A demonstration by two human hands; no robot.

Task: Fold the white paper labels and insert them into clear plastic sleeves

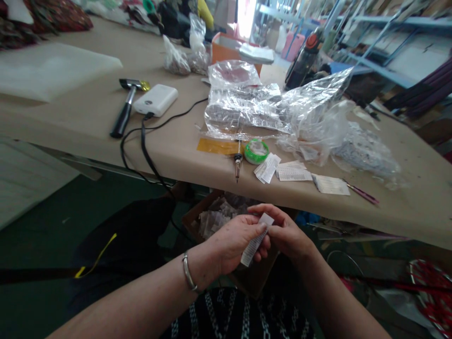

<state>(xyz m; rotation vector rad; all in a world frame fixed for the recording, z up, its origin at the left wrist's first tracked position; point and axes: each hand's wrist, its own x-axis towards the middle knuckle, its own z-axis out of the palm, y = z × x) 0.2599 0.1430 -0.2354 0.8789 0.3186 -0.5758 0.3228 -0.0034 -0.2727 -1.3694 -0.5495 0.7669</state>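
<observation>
Below the table's front edge, my left hand (235, 242) and my right hand (287, 233) meet around a small white printed label strip (254, 241). Both hands pinch it, fingers closed, the strip slanting down between them. A metal bangle (189, 272) sits on my left wrist. Under the hands stands a cardboard box (192, 219) with several similar pale labels in it.
On the brown table (88, 117) lie a hammer (123, 110), a white power bank (156, 100) with a black cable, a soldering iron (238, 165), a green tape roll (256, 150), label stacks (293, 170), crumpled clear plastic bags (282, 110) and an orange box (229, 47).
</observation>
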